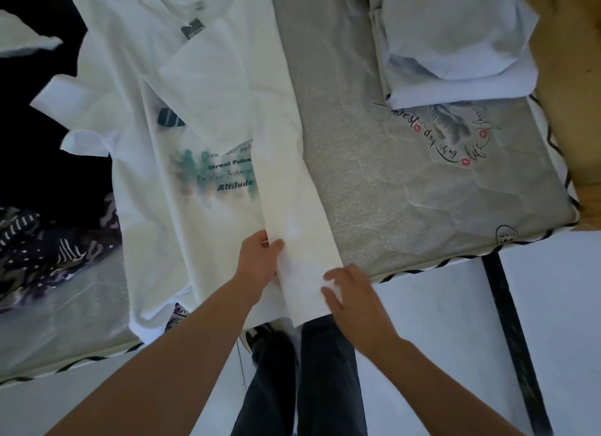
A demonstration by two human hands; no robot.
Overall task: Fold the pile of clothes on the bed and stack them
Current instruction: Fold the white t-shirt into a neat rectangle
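A white T-shirt (156, 116) with a teal print lies face up on the grey bed (374, 181), its right side folded inward as a long strip. My left hand (258, 263) pinches the strip's inner edge near the hem. My right hand (349, 294) rests on the strip's lower right corner, fingers spread and slightly bent. A stack of folded white clothes (455, 45) sits at the bed's far right corner. A dark patterned pile (48, 243) lies at the left.
The bed's near edge has black-and-white piping (455, 260). White floor tiles (439, 338) and my dark trouser legs (302, 380) are below it. A wooden surface (572, 77) borders the bed on the right. Another white cloth (26, 38) lies at far left.
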